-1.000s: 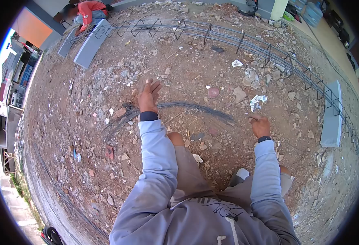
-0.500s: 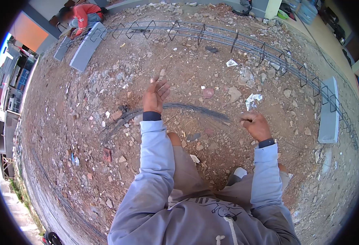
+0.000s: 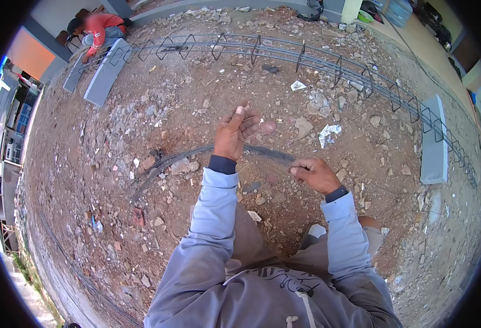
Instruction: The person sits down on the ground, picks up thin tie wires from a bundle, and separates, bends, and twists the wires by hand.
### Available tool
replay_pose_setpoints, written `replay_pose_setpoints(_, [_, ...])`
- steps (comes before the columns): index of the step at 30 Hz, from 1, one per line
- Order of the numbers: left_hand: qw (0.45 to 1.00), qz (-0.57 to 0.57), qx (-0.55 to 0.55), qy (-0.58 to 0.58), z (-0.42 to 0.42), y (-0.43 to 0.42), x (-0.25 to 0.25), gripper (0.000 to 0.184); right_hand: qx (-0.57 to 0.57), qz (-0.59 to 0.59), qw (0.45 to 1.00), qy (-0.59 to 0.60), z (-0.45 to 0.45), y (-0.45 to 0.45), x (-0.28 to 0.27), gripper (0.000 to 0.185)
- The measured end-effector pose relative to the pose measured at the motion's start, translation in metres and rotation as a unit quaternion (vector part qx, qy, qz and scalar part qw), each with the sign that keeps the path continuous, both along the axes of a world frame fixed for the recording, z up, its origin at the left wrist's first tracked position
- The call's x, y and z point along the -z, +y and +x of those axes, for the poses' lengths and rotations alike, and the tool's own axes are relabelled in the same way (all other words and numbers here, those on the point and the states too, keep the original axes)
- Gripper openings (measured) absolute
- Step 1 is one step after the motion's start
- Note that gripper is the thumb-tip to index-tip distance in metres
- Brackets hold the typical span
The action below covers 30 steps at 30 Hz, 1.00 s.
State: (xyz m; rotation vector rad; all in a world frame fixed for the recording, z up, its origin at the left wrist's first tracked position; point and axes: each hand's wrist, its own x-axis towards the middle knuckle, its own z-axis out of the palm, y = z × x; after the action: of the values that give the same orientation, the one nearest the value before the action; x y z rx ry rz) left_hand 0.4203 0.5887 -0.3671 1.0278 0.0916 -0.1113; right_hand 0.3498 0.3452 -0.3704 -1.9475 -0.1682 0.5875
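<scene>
A curved bundle of thin dark wire lies on the rubble ground, arching behind my left wrist. My left hand is raised over the middle of the bundle, palm turned inward, fingers spread and thumb up; nothing shows in it. By the bundle's right end, my right hand has its fingers closed in a pinch. Whether it grips a wire there is too fine to make out. Beyond both hands, a long rebar cage with square stirrups rests across grey blocks, one of them the left slab.
A person in a red top crouches at the cage's left end. Another grey slab supports the right end. Stones and paper scraps litter the ground. Long dark rods run along the lower left.
My left hand has shifted right across the wire bundle. My right hand, still pinched, has come left and slightly down to the bundle's right end. The view has shifted slightly.
</scene>
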Motion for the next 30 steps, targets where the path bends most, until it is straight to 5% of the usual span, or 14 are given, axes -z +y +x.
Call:
replay_pose_setpoints(9, [0.965,-0.09,-0.248,-0.001,0.015,0.073,0.021,0.041,0.004,-0.059,0.998,-0.028,-0.002,-0.022,0.009,0.021])
replay_pose_setpoints(22, [0.957,-0.073,-0.277,-0.047,0.002,0.094,0.013,0.041,0.096,0.146,0.98,0.097,0.001,-0.012,-0.007,0.015])
replay_pose_setpoints(25, [0.956,-0.077,-0.277,-0.053,0.002,0.094,0.01,0.042,0.138,0.112,0.983,0.055,-0.001,-0.005,-0.02,0.017])
replay_pose_setpoints(30, [0.949,-0.04,-0.307,-0.057,0.001,0.091,0.004,0.042,0.026,-0.028,0.998,-0.041,-0.005,-0.001,-0.02,0.024])
